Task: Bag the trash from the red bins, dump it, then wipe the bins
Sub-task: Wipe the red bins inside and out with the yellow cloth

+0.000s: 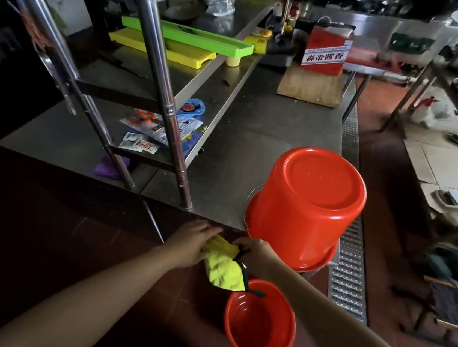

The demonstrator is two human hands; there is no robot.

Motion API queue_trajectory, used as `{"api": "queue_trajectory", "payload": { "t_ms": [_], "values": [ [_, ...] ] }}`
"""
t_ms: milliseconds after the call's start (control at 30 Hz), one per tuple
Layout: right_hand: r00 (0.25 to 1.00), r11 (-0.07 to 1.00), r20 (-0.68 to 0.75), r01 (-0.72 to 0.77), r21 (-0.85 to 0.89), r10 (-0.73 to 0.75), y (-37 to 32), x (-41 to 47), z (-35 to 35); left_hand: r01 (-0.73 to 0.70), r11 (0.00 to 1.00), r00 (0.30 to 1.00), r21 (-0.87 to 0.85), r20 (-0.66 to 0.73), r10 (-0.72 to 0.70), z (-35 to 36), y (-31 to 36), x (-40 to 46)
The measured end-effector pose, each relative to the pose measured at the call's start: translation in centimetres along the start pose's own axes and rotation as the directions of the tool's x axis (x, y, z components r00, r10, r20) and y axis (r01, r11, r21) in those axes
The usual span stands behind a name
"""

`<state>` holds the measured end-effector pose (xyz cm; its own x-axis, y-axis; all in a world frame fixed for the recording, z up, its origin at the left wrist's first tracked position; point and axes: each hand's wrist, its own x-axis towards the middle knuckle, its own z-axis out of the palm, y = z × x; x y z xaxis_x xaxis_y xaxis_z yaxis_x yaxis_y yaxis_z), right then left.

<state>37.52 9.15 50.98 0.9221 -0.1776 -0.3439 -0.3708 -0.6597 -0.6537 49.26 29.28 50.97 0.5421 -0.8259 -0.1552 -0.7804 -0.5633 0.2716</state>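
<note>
Two red plastic bins are present. The larger red bin stands inverted, base uppermost, at the near right corner of the steel table, its rim overhanging the edge slightly and its wire handle hanging at the left side. The smaller red bin stands upright on the floor below, mouth open, interior apparently empty. A yellow cloth hangs bunched just above its rim.

Dim kitchen: steel worktable with shelf rack, red-brown tile floor, metal drain grate.
</note>
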Motion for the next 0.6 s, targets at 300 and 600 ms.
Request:
{"api": "queue_trajectory", "payload": {
  "t_ms": [300,600],
  "values": [
    [0.996,0.975,-0.058,-0.079,-0.207,0.068,-1.1,6.4,-0.5,0.143,0.981,0.986,-0.127,0.108,-0.130,-0.2,-3.8,5.4],
    [0.960,0.989,-0.276,-0.082,-0.125,0.045,-4.4,16.4,-2.9,0.135,0.968,0.976,0.213,-0.195,-0.093,-4.8,-8.9,14.6]
  ]
}}
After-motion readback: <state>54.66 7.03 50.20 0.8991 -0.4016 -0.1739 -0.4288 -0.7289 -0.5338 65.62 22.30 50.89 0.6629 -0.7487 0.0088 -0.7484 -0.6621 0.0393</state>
